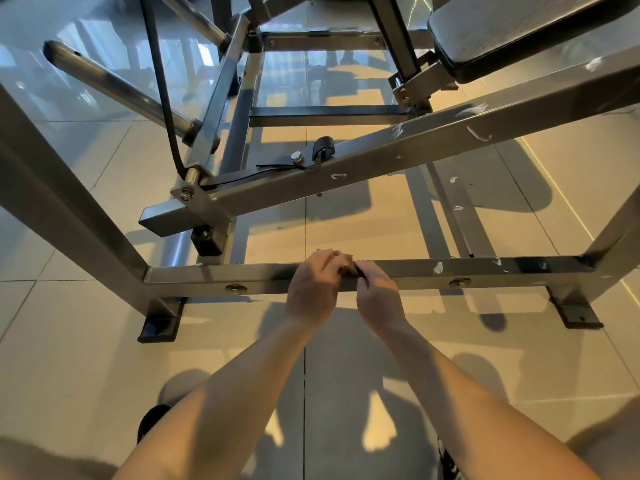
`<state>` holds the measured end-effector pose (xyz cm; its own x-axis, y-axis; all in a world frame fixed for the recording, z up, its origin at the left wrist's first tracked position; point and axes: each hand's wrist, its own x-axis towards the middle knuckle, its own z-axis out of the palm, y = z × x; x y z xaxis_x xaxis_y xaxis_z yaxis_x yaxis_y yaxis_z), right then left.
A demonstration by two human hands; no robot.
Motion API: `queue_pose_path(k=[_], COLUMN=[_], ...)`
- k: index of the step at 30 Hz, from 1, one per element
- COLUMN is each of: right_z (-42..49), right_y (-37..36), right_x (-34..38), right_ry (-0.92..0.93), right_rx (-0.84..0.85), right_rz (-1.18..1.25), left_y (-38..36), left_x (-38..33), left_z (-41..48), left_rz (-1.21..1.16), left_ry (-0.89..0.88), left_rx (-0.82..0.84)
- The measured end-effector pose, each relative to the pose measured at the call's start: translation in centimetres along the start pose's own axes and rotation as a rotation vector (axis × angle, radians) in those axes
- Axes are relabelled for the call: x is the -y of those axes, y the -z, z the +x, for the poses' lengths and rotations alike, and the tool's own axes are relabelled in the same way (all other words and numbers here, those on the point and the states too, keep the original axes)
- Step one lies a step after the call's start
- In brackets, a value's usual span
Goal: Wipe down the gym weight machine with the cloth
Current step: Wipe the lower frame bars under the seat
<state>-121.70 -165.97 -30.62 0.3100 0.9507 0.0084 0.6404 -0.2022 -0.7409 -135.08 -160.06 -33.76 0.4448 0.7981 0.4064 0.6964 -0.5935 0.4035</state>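
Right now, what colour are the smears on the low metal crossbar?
White smears, grey metal crossbar; head view.

The frame [207,277] is dull grey metal all over, flecked here and there with white smears [438,267], thickest along the sloping bar and the low crossbar. The seat pad [519,29] up at the back is black, as are the cable [161,81], the little roller [323,147] and the feet [161,323] under the uprights. The bolts [236,289] show a brassy silver. What little shows of the cloth [344,261] looks light tan. The floor [69,358] is glossy off-white tile crossed by thin dark grout lines, washed warm yellow where the light falls and grey in shadow. A shoe [152,420] at the bottom edge is black.
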Motion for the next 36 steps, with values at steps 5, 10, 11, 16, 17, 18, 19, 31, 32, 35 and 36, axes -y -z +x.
queue_pose_path(k=[5,10,11,16,17,18,19,31,32,35,36], right_z=[-0.1,0.5,0.5,0.2,0.2,0.3,0.3,-0.5,-0.5,-0.5,-0.4], right_y=[-0.6,0.5,0.8,1.1,1.0,1.1,1.1,2.4,2.4,2.7,3.0], right_x=[-0.3,-0.6,-0.9,-1.7,-1.8,-1.8,-1.8,-3.7,-3.7,-3.5,-3.3], right_ry=[0.015,-0.107,-0.121,-0.077,-0.078,-0.084,-0.096,-0.15,-0.154,-0.168,-0.177], right_rx=[-0.009,0.02,-0.019,-0.046,-0.02,0.002,0.015,-0.064,-0.027,0.049,0.057], right_rz=[-0.033,0.106,0.129,0.037,0.013,-0.004,-0.011,-0.069,-0.078,-0.071,-0.042], left_y=[2.0,-0.9,-1.4,0.2,0.8,1.4,1.9,-0.8,-0.3,0.9,0.9], left_x=[2.3,-2.4,-3.3,-1.9,-1.2,-0.4,0.4,-3.5,-2.7,-1.6,-2.1], left_z=[-1.0,-0.5,-0.8,-0.6,-0.5,-0.4,-0.3,0.3,0.4,0.9,1.0], left_rz=[0.057,-0.046,-0.076,-0.03,-0.024,-0.038,-0.055,0.022,0.024,-0.093,-0.14], left_ry=[0.374,0.141,0.09,-0.018,0.019,0.094,0.184,-0.053,-0.023,0.283,0.34], left_rx=[-0.079,0.014,0.043,0.039,0.015,-0.013,-0.043,0.07,0.053,0.019,0.022])
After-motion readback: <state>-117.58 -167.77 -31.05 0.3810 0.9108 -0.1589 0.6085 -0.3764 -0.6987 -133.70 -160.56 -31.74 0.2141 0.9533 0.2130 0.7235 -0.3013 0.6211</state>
